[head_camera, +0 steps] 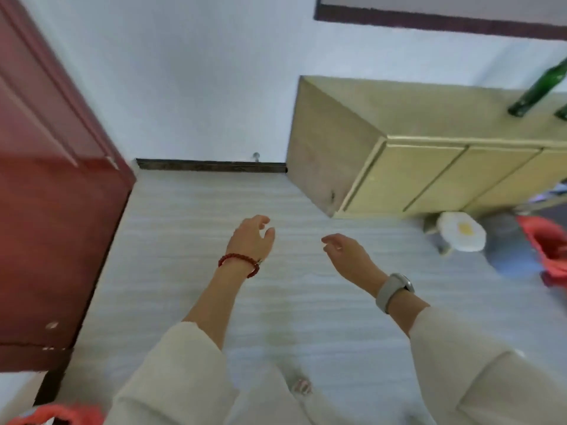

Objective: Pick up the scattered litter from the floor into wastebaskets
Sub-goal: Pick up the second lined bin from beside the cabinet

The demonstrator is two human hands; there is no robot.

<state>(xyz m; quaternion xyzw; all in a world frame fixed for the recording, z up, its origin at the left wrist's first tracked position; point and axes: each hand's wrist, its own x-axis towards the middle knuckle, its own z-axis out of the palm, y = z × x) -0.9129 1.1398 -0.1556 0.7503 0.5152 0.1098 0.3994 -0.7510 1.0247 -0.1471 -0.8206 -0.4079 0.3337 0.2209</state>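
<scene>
My left hand (252, 237), with a red bead bracelet at the wrist, is held out over the pale floor with fingers loosely apart and nothing in it. To its right hangs my right hand (346, 253), also empty, with a grey watch on the wrist. At the right, on the floor by the cabinet, lies a white crumpled piece of litter with a yellow patch (461, 230). A red wastebasket (549, 246) shows at the right edge, partly cut off. Another red-orange rim (55, 415) peeks in at the bottom left corner.
A dark red door (46, 194) stands open on the left. A low yellow-beige cabinet (414, 167) fills the right, with green glass bottles (540, 87) on top. A white wall with a dark skirting board closes the far side. The floor (199, 225) ahead is pale and striped.
</scene>
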